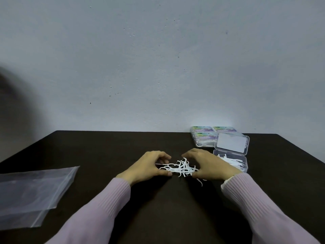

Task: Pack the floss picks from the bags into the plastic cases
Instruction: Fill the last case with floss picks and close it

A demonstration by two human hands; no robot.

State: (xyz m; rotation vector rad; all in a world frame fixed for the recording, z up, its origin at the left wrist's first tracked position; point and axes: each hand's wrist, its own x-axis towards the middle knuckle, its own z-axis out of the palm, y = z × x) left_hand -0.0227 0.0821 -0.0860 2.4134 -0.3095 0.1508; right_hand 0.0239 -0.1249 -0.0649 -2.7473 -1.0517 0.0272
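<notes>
A loose pile of white floss picks lies on the dark table between my hands. My left hand curls round the pile's left side, fingers and thumb closing on the picks. My right hand curls round its right side in the same way. One pick lies loose just below my right hand. To the right stands an open clear plastic case with several picks inside, its lid folded back.
Three closed cases with colourful labels sit behind the open case by the wall. Two empty clear zip bags lie overlapped at the table's left front. Long pale purple sleeves cover both my forearms.
</notes>
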